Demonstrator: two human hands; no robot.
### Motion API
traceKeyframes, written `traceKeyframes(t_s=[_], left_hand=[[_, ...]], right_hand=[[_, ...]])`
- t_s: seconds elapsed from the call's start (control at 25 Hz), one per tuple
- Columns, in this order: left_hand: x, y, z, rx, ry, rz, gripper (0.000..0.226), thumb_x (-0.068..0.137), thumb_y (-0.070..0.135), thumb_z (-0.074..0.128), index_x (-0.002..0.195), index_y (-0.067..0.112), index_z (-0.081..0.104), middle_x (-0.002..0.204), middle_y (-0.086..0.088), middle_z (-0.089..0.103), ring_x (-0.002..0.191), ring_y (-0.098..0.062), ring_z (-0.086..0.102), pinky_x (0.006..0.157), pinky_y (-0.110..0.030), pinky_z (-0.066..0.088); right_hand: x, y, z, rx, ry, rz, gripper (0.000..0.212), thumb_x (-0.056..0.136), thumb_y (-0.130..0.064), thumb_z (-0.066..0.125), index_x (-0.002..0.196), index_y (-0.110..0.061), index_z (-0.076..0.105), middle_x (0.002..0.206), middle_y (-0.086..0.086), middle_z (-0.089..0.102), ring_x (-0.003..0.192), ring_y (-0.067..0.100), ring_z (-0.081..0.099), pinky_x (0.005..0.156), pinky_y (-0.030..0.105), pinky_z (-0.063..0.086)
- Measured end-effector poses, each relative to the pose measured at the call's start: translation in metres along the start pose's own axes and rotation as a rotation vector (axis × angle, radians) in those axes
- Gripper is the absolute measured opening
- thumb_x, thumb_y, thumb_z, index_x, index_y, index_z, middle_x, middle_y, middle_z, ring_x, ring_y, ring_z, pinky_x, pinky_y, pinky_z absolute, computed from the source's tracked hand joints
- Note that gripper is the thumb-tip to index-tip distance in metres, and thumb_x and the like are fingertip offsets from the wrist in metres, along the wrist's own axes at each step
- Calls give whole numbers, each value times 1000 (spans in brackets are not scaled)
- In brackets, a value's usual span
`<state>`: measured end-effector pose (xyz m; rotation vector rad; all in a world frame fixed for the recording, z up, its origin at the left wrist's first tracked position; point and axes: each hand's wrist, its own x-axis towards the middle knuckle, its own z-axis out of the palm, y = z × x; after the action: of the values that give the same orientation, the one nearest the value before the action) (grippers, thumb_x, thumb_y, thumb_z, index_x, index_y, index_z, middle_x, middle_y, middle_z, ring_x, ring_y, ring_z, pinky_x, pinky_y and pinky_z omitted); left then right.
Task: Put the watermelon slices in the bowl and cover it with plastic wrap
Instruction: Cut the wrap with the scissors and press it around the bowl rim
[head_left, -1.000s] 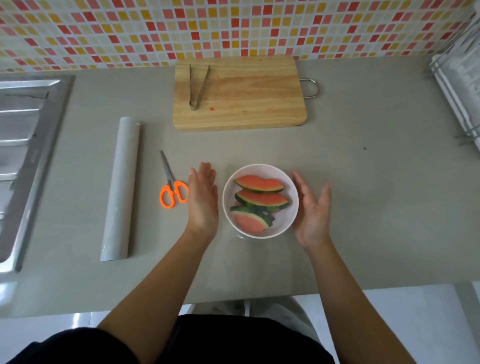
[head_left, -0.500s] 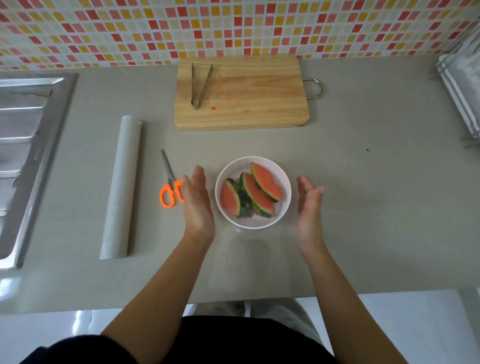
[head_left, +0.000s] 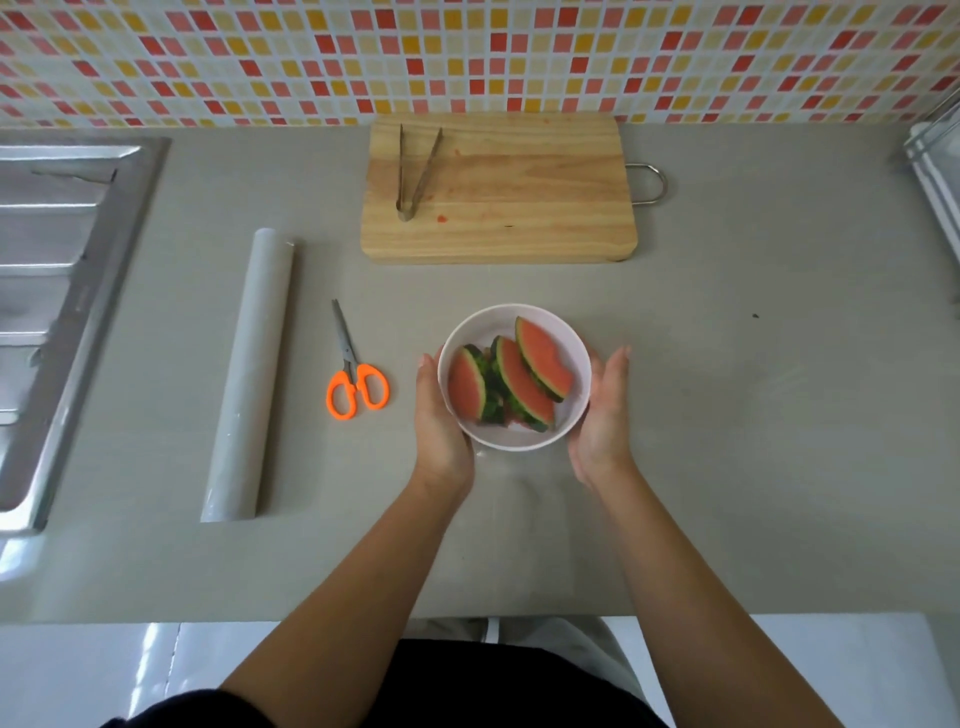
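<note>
A white bowl (head_left: 577, 358) stands on the grey counter, a little in front of the middle. Three watermelon slices (head_left: 524, 382), red with green rind, lean on edge inside it. My left hand (head_left: 439, 415) presses flat against the bowl's left side. On the opposite side my right hand (head_left: 602, 415) cups the wall, fingers pointing away from me. A faint clear sheen lies on the counter just in front of the bowl; I cannot tell whether film covers the bowl. The roll of plastic wrap (head_left: 249, 379) lies lengthwise to the left.
Orange-handled scissors (head_left: 356, 384) lie between roll and bowl. A wooden cutting board (head_left: 519, 208) with metal tongs (head_left: 413, 171) sits at the back by the tiled wall. A steel sink (head_left: 52, 286) fills the left; a rack (head_left: 935, 171) stands far right.
The bowl turned, so the slices now stand upright and slanted. Both hands, held apart from the bowl half a second ago, have closed in against its sides.
</note>
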<state>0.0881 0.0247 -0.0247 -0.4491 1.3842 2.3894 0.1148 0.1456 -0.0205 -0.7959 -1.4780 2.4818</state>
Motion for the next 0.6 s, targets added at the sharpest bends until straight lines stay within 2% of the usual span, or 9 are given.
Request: traceKeyframes(t_s=[0.2, 0.4, 0.6], left_hand=[[46, 34, 17, 92, -44, 53, 55, 102, 44, 19, 115, 12, 62, 114, -10, 68, 112, -21, 61, 98, -37, 45], [67, 44, 14, 173, -53, 62, 58, 102, 45, 16, 126, 8, 55, 123, -17, 62, 115, -25, 58, 101, -40, 45], [71, 41, 8, 190, -97, 27, 57, 102, 46, 14, 124, 16, 57, 116, -8, 66, 106, -17, 64, 81, -25, 53]], right_hand=[[42, -26, 18, -5, -76, -54, 66, 97, -50, 3, 121, -12, 53, 121, 11, 60, 120, 25, 53, 109, 45, 36], [59, -18, 25, -48, -102, -14, 63, 97, -53, 6, 116, -20, 57, 125, 9, 59, 123, 22, 51, 111, 46, 32], [66, -8, 21, -47, -138, -13, 62, 97, -52, 6, 112, -24, 60, 124, 7, 61, 123, 21, 51, 111, 46, 32]])
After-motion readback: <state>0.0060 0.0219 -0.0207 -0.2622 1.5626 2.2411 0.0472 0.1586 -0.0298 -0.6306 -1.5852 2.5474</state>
